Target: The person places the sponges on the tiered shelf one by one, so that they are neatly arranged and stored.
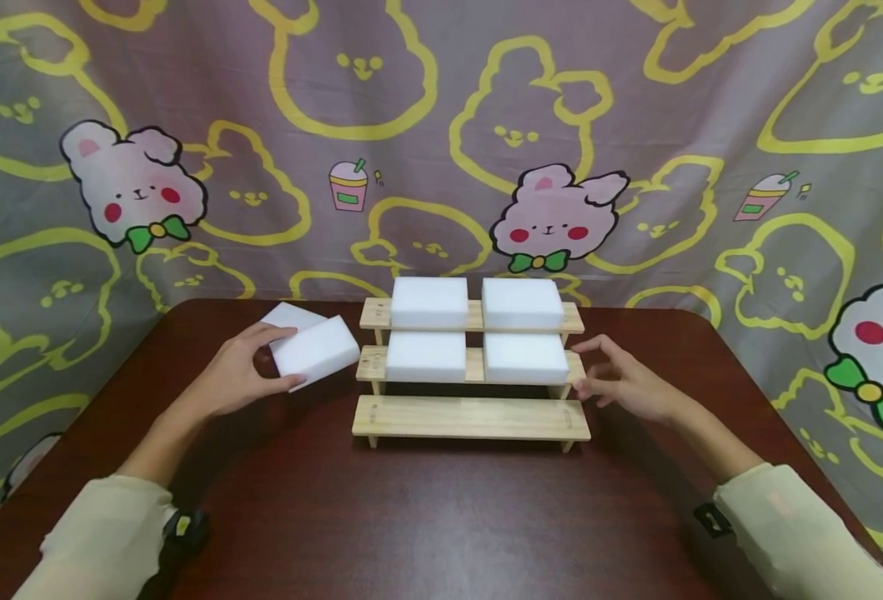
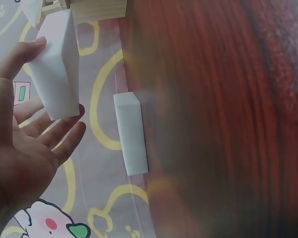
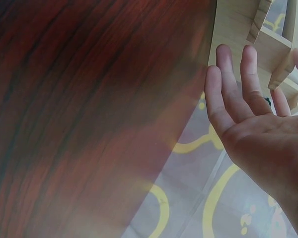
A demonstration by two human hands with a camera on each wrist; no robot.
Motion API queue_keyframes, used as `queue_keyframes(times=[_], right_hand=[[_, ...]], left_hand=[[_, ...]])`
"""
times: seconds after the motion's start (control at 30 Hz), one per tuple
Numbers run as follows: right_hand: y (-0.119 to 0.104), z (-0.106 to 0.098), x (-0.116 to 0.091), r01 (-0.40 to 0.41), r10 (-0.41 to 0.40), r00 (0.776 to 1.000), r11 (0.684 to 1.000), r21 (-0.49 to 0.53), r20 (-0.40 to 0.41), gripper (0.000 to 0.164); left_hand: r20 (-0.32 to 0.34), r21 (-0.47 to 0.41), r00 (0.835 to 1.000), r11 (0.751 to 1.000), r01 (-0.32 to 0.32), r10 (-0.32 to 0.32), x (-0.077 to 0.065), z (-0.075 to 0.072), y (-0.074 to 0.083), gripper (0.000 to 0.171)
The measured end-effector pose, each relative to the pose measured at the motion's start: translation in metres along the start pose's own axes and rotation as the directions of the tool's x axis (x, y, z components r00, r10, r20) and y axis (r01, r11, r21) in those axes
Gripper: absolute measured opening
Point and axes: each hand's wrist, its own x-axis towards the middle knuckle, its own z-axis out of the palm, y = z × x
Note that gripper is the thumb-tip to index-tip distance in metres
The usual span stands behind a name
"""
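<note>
My left hand (image 1: pixel 242 371) pinches a white foam block (image 1: pixel 319 354) between thumb and fingers, holding it tilted, left of the stepped wooden rack (image 1: pixel 471 417). Behind it a second white block (image 1: pixel 288 315) lies on the table; the left wrist view shows this block (image 2: pixel 130 134) apart from the hand. Two blocks sit on the rack's top step, a left one (image 1: pixel 429 302) and a right one (image 1: pixel 522 303). The middle step bears another pair, left (image 1: pixel 426 357) and right (image 1: pixel 525 358). My right hand (image 1: pixel 629 383), fingers loosely bent and holding nothing, is at the rack's right end.
The rack stands on a dark red-brown wooden table (image 1: pixel 456 517) with rounded far corners. Its lowest step (image 1: pixel 471 419) is bare wood. Right behind the table hangs a grey curtain (image 1: pixel 426 150) with yellow outlines and rabbit faces.
</note>
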Motion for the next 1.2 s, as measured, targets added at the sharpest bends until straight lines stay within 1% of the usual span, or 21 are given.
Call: queue_keyframes(times=[0.1,0.3,0.4,0.7,0.87,0.97,1.07,1.2], right_hand=[[0.000,0.000,0.000,0.000,0.000,1.000,1.000,-0.002,0.001,0.055],[-0.001,0.000,-0.001,0.000,0.000,1.000,1.000,-0.004,-0.001,0.055],[-0.001,0.000,-0.001,0.000,0.000,1.000,1.000,-0.007,-0.003,0.055],[-0.001,0.000,-0.001,0.010,-0.010,1.000,1.000,-0.007,-0.004,0.054],[-0.001,0.001,-0.001,0.010,-0.010,1.000,1.000,-0.005,-0.004,0.055],[0.000,0.000,-0.001,0.009,-0.009,1.000,1.000,-0.005,-0.005,0.055],[0.000,0.000,-0.001,0.009,-0.009,1.000,1.000,-0.004,-0.003,0.055],[0.001,0.000,0.000,0.008,-0.008,1.000,1.000,0.000,0.000,0.055]], left_hand=[[-0.012,-0.003,1.000,1.000,-0.015,0.015,0.000,0.000,0.001,0.068],[-0.099,-0.008,0.992,0.997,-0.083,0.082,0.001,0.002,0.002,0.063],[-0.123,-0.015,0.987,0.995,-0.103,0.101,0.001,0.003,0.003,0.061],[-0.157,-0.003,0.980,0.992,-0.125,0.123,0.002,0.003,0.003,0.058],[-0.177,0.001,0.975,0.991,-0.133,0.131,0.000,0.001,0.003,0.060],[-0.190,-0.001,0.971,0.989,-0.151,0.148,-0.003,-0.002,0.003,0.064],[-0.187,-0.018,0.970,0.987,-0.162,0.156,-0.007,-0.007,0.002,0.070],[-0.167,-0.052,0.975,0.986,-0.158,0.148,-0.013,-0.012,0.002,0.073]])
